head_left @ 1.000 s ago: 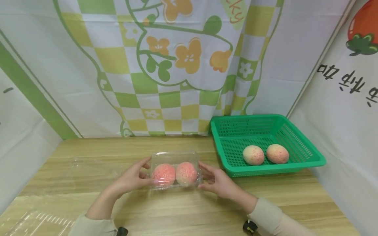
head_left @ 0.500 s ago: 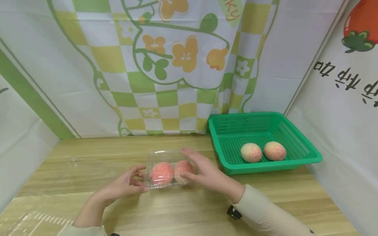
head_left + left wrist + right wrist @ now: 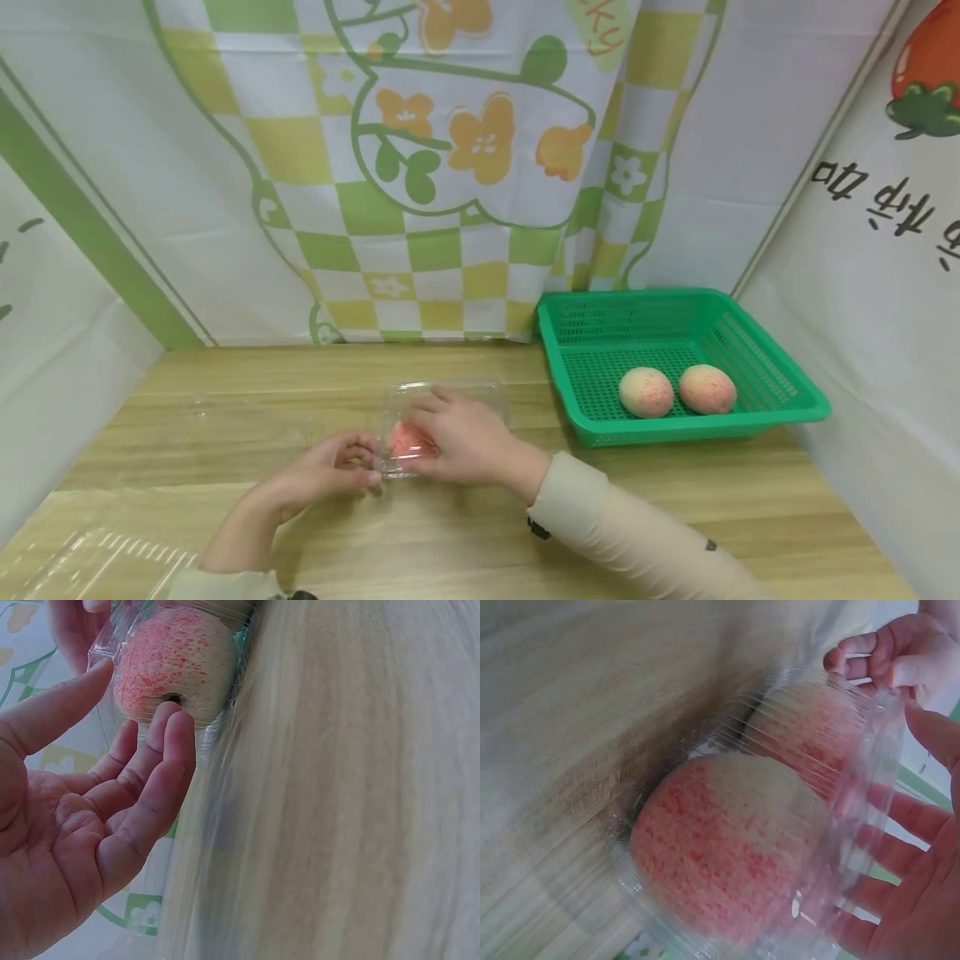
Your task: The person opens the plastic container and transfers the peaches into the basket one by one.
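Observation:
A clear plastic box [image 3: 487, 396] sits on the wooden table with two pink-and-cream peaches inside. One peach [image 3: 408, 443] shows in the head view; my right hand hides the other there. Both appear in the right wrist view, a near peach [image 3: 727, 847] and a farther peach [image 3: 810, 735]. My right hand [image 3: 465, 437] lies across the top of the box, its fingers spread over the lid. At the box's left end is my left hand [image 3: 322, 473], palm turned toward the box, fingers loosely bent with the fingertips right at its side.
A green basket [image 3: 697, 429] stands at the back right, holding a peach [image 3: 647, 392] and another peach [image 3: 707, 389]. More clear plastic packaging [image 3: 236, 442] lies on the table's left, with a ridged clear piece [image 3: 105, 567] at the front left. A patterned curtain [image 3: 435, 250] hangs behind.
My right hand has left the box's right end and moved left over its top. My left hand has loosened from the left end and stays beside it. The box has hardly moved.

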`<act>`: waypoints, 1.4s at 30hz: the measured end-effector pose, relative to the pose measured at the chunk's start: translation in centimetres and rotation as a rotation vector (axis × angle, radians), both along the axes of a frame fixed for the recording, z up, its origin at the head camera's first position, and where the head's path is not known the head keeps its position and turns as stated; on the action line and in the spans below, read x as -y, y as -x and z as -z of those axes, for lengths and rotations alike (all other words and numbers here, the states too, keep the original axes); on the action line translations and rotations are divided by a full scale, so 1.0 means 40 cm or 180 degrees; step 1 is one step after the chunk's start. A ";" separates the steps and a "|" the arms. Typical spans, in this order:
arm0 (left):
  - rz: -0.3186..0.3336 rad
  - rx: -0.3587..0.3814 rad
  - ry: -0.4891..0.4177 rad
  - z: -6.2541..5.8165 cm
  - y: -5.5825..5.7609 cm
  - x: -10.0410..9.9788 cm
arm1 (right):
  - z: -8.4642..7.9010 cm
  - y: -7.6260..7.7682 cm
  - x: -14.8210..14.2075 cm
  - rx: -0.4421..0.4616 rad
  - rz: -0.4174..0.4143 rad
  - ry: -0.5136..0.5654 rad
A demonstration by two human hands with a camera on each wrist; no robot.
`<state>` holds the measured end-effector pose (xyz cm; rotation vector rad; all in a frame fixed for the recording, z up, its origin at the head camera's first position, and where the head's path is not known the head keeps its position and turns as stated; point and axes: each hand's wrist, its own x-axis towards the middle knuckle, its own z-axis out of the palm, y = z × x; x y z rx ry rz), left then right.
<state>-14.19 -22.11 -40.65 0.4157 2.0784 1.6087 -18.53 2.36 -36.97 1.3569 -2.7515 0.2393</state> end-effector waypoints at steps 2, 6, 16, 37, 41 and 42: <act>-0.0015 0.0009 0.0031 0.002 0.003 -0.003 | 0.004 0.000 0.005 -0.0138 -0.0030 -0.0075; -0.0063 0.0049 0.0061 0.005 0.008 -0.008 | 0.008 0.000 0.011 -0.0432 -0.0129 -0.0212; -0.0134 -0.0011 0.0098 0.007 0.005 -0.017 | 0.016 -0.004 0.017 -0.1200 -0.0389 -0.0780; -0.0398 -0.0084 0.0147 0.014 0.006 -0.034 | 0.083 0.020 0.014 -0.2624 -0.0978 -0.0093; -0.0376 -0.0127 0.0148 0.013 0.003 -0.038 | 0.079 0.021 0.010 -0.2432 -0.0887 0.0030; -0.0376 -0.0135 0.0148 0.013 0.003 -0.039 | 0.077 0.020 0.008 -0.2333 -0.0827 0.0039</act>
